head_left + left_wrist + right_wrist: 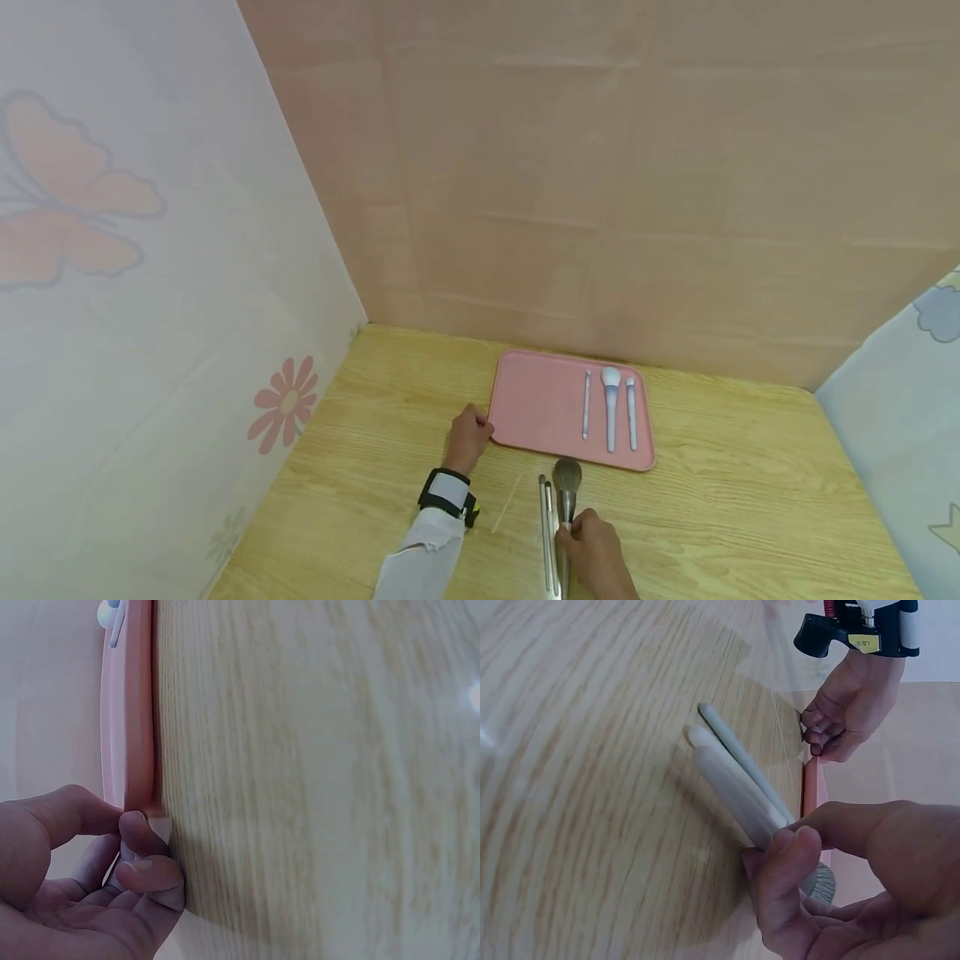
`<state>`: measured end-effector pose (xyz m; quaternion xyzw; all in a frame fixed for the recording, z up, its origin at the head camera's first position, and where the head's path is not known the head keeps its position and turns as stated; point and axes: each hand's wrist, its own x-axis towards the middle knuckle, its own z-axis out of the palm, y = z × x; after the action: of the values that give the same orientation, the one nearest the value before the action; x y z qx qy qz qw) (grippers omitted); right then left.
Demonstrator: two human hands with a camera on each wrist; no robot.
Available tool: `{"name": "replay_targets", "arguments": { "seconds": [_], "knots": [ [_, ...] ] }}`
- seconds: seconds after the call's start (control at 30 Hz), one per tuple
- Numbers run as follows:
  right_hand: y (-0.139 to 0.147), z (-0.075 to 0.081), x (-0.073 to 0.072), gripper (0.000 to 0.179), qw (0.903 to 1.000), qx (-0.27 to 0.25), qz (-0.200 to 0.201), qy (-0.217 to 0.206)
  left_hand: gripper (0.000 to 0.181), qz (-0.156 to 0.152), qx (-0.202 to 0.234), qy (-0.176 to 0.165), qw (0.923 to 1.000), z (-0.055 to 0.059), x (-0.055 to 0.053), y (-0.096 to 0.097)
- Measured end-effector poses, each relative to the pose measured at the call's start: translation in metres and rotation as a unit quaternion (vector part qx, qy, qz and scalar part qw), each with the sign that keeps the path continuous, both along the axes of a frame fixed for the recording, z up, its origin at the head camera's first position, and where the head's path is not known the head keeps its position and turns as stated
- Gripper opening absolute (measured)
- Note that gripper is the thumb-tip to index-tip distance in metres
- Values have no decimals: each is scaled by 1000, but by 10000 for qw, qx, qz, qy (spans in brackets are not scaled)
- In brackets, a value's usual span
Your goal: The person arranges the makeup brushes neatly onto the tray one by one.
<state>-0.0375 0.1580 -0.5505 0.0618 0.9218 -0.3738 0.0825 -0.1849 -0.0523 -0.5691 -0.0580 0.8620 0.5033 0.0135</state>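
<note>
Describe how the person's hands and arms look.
The left hand and right hand are gloveless. On the left, there is a white sleeve and a black wrist strap with a pale panel; the right wrist view shows a yellow label there, its marking too small to read. No sleeve or strap shows on the right.

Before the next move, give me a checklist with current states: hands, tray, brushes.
1. Right hand gripping the large dark brush: ok.
2. Large dark brush fully off the table: cannot tell.
3. Left hand pinching the near-left corner of the pink tray: ok.
4. Left half of pink tray bare: ok.
5. Three pale brushes lying apart on the tray's right side: ok.
6. Two slim brushes on the tray: not ok, beside the large one.
</note>
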Motion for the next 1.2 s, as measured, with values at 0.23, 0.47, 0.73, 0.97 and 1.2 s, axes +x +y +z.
{"name": "replay_targets", "arguments": {
  "seconds": [0.23, 0.47, 0.73, 0.97, 1.2],
  "knots": [
    [0, 3, -2, 18, 9999, -85, 10, 59, 9, 0, -30, 126, 9999, -2, 0, 0],
    [-1, 10, -6, 18, 9994, -334, -17, 47, 8, 4, -94, 69, 9999, -3, -2, 0],
    [-2, 21, -15, 17, 9990, -440, -91, 63, 8, -22, -55, 8, 10000, -2, -4, 0],
    [0, 27, -24, 19, 9992, -299, -125, 229, 8, -10, -21, -64, 10000, -4, -6, 0],
    [-1, 28, -34, 19, 9987, -427, -100, 259, 8, 16, -44, -120, 9999, -4, -6, 0]
  ]
}}
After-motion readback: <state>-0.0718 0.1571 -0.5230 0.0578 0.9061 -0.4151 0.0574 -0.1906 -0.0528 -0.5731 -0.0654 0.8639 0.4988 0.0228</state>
